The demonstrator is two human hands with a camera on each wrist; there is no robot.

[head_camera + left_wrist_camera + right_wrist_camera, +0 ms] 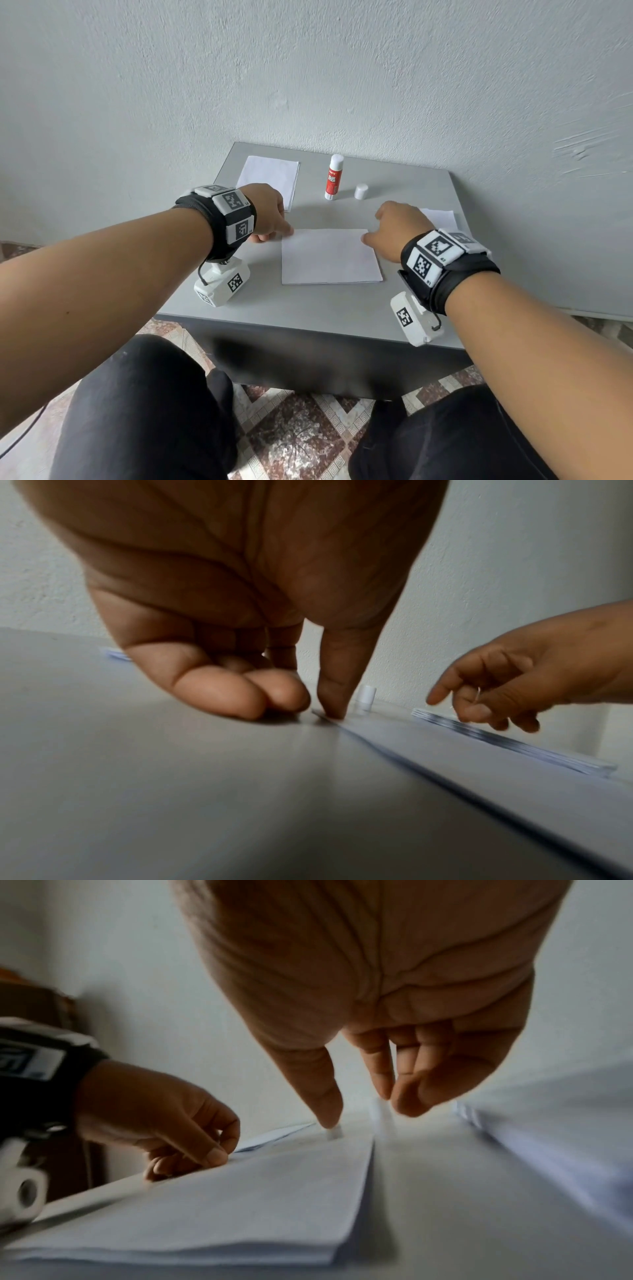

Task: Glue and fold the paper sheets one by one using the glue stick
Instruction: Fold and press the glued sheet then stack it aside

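Note:
A folded white paper sheet [330,257] lies flat in the middle of the grey table [308,308]. My left hand [277,233] is at the sheet's far left corner; its thumb [330,702] presses down on that corner while the other fingers curl onto the table. My right hand [371,228] is at the far right corner; the thumb [327,1110] touches the paper [240,1204] and the other fingers hang loosely curled. Behind the sheet the red and white glue stick [334,176] stands upright and uncapped. Its white cap [361,191] stands beside it.
A stack of white sheets [269,178] lies at the table's far left. Another stack [440,217] lies at the right, partly behind my right hand. A grey wall rises just behind the table. My knees are below its front edge, over a patterned floor.

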